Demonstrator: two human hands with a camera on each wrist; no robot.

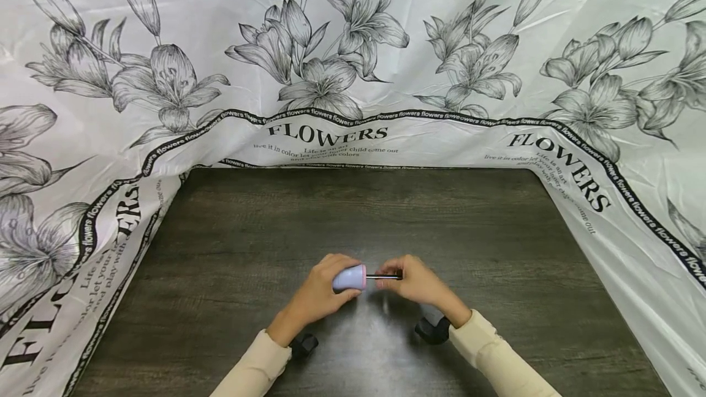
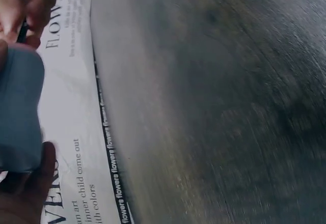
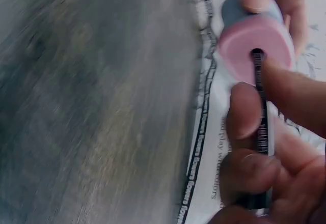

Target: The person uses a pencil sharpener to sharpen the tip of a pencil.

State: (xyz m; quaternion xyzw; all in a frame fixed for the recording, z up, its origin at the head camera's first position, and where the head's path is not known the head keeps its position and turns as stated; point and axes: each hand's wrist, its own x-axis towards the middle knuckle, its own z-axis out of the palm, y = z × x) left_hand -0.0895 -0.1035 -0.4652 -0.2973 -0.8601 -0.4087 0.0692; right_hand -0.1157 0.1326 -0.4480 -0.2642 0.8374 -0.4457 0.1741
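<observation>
My left hand point(image 1: 320, 290) grips a lavender pencil sharpener point(image 1: 347, 278), fingers and thumb curled round its sides. Its pink end face point(image 3: 237, 47) has a round hole and points toward my right hand point(image 1: 415, 282). A slim black pencil point(image 1: 382, 276) with pale lettering enters that hole, its tip hidden inside. Between thumb and fingers, my right hand pinches the pencil's shaft point(image 3: 262, 124). In the left wrist view, the sharpener's smooth curved body point(image 2: 20, 107) shows at the left edge, looking blue-grey. Both hands are over the middle of the table.
Underneath is a dark wood-grain table point(image 1: 248, 219). A white cloth point(image 1: 441, 139) printed with black flowers and lettering hangs behind it and along both sides. Black wrist-worn devices show below the left wrist point(image 1: 303, 345) and the right wrist point(image 1: 432, 329).
</observation>
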